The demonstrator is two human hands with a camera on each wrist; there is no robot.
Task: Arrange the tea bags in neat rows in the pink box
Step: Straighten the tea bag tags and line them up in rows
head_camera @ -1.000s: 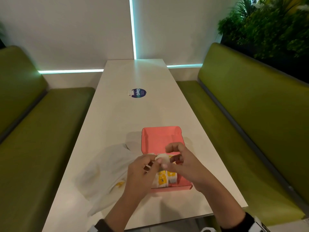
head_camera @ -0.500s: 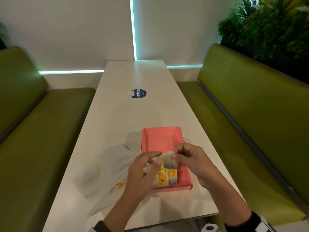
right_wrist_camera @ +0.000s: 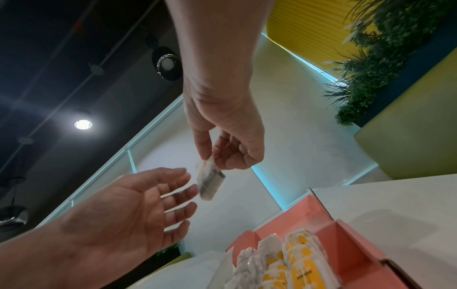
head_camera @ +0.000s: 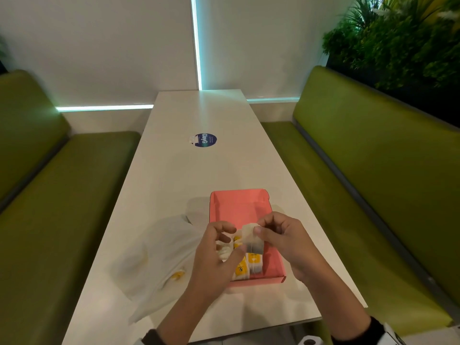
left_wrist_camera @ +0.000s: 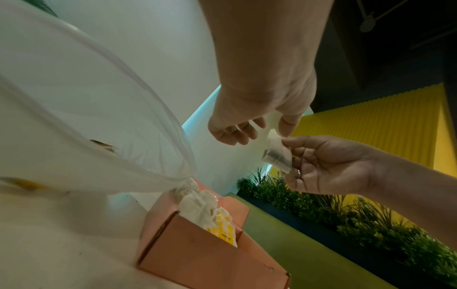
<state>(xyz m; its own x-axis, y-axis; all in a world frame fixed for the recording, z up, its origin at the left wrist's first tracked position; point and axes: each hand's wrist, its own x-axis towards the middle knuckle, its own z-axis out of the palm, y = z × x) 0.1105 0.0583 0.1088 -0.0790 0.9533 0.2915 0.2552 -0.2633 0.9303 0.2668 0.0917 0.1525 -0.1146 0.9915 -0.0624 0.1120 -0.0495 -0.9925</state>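
The pink box (head_camera: 239, 202) lies open on the white table (head_camera: 199, 170). Several tea bags with yellow tags (head_camera: 249, 266) stand in rows at its near end; its far half is bare. My right hand (head_camera: 256, 227) pinches the top of one tea bag (head_camera: 252, 241), which hangs upright over the filled end. In the right wrist view, thumb and forefinger of the right hand (right_wrist_camera: 209, 156) hold the bag (right_wrist_camera: 210, 181). My left hand (head_camera: 236, 239) is beside it, holding nothing; its fingers (right_wrist_camera: 183, 195) lie straight next to the bag.
A clear plastic bag (head_camera: 159, 250) lies flat on the table left of the box, with something small and yellow inside. A round blue sticker (head_camera: 205, 140) is farther up the table. Green benches (head_camera: 62, 207) run along both sides, and plants (head_camera: 398, 41) stand at the back right.
Both hands were holding the tea bag over the box. Now my left hand has come off it, and the bag hangs from the right hand alone.
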